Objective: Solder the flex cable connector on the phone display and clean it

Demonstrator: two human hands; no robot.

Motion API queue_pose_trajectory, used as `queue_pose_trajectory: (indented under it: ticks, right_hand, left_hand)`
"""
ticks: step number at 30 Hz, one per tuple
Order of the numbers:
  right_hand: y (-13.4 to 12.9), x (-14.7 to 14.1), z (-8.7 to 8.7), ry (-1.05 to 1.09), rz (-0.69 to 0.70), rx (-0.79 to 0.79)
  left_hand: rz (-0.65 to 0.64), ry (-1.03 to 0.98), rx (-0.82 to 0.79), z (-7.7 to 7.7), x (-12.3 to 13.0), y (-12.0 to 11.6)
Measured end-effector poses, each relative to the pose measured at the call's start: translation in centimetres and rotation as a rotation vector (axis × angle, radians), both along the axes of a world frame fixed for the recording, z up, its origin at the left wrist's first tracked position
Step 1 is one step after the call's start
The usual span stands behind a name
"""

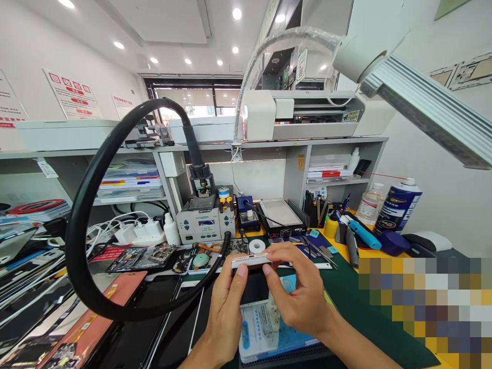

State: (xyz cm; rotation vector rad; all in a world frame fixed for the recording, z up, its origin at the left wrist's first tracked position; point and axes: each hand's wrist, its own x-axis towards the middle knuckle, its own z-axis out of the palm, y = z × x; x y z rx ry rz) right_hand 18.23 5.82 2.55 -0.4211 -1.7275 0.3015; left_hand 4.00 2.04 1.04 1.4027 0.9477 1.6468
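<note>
Both hands hold a phone [251,260] with a silver-white edge, raised above the bench and seen nearly end-on, its edge holes toward me. My left hand [226,307] grips the left end, thumb on the near edge. My right hand [300,287] has thumb and forefinger closed at the right end. The fingers behind the phone are partly hidden. Below the hands lies a blue and white flat case [251,335] with printed characters. Just beyond the phone sits a small white roll [257,247].
A thick black hose [73,230] loops across the left from a grey soldering station [205,223]. Phone parts and a pinkish panel [115,297] lie at left. Tweezers [323,253], a blue spray can [397,207] and a clear bottle [369,205] are at right. A lamp [434,107] hangs overhead.
</note>
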Motion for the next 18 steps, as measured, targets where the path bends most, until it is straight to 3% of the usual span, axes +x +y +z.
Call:
queue_pose_trajectory:
  ticks: [4, 13, 18]
  right_hand:
    - [0.16, -0.06, -0.17, 0.032, 0.018, 0.072]
    - [0.04, 0.02, -0.22, 0.059, 0.035, 0.06]
    - [-0.01, 0.25, -0.74, 0.083, 0.048, 0.039]
  left_hand:
    - [0.007, 0.01, -0.003, -0.09, -0.12, -0.29]
    - [0.022, 0.177, 0.07, -0.8, -0.37, -0.33]
    - [0.122, 0.266, 0.128, -0.79, 0.18, -0.13]
